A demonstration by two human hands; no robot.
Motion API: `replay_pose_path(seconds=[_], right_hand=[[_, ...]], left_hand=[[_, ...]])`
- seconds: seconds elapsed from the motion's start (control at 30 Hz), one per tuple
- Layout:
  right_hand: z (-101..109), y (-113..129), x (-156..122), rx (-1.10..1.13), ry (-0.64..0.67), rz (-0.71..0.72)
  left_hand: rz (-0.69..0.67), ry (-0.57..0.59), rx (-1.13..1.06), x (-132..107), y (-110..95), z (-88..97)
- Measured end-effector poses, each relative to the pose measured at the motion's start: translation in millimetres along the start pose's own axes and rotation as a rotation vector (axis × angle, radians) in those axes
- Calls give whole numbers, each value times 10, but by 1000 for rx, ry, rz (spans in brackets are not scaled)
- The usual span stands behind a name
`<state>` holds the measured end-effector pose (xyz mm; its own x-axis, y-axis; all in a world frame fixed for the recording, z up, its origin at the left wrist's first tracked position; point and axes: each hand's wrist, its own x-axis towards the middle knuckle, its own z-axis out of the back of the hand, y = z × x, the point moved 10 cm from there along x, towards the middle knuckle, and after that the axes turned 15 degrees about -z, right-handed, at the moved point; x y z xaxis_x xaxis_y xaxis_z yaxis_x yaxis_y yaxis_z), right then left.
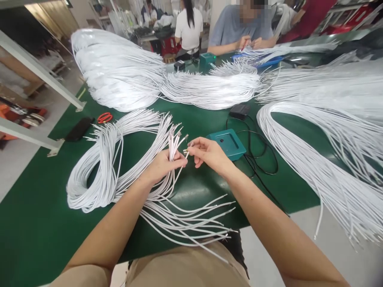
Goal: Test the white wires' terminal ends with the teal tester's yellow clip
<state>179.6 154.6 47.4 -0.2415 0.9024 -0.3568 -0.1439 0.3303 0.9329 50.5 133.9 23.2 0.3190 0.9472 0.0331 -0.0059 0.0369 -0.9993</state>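
Observation:
My left hand (167, 162) is closed round several white cables (172, 149), whose ends stick up above the fingers. Close by on its right, my right hand (206, 152) pinches the end of one white cable (186, 154) between thumb and fingertips. Small light tips show at that end, too small to make out. Loose cable ends (191, 223) fan out below my hands toward the table's front edge. To the left lies a looped bundle of white cables (89, 175) that runs up to my left hand. A teal box with a sunken top (229, 144) sits just beyond my right hand.
Large white cable bundles (119, 75) lie along the back and right of the green table (36, 223). Red-handled scissors (104, 117) and a black object (79, 129) are at the left. Black cords (263, 163) trail beside the teal box. Across the table a person (227, 28) handles cables.

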Motion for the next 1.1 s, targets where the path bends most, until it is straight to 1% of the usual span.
replay_pose_path(seconds=[0.07,0.17,0.23,0.4,0.53,0.67,0.8,0.87,0.97,1.1], right_hand=[[-62,0,77,62,35,5],[-170,-26,135,65,73,11],[-210,-51,171,68,87,15],[-262,-127,319,106,98,-4],[-359,-210,439,144,144,-16],[-416,-388,512,289,172,-70],[-449,-533,490,442,217,-165],[-435,-529,459,454,223,-178],[-402,-470,426,418,219,-158],[-428,-471,428,408,248,-177]], left_hand=[[-4,-23,-18,11,5,-5],[-60,-120,-73,56,6,68],[-76,-175,-80,72,56,117],[-121,-354,-21,7,229,270],[-154,-420,78,-29,303,357],[-119,-418,80,-5,374,378],[-97,-364,54,23,397,302],[-86,-333,32,28,414,252],[-69,-291,28,26,445,197],[-34,-294,94,1,470,216]])
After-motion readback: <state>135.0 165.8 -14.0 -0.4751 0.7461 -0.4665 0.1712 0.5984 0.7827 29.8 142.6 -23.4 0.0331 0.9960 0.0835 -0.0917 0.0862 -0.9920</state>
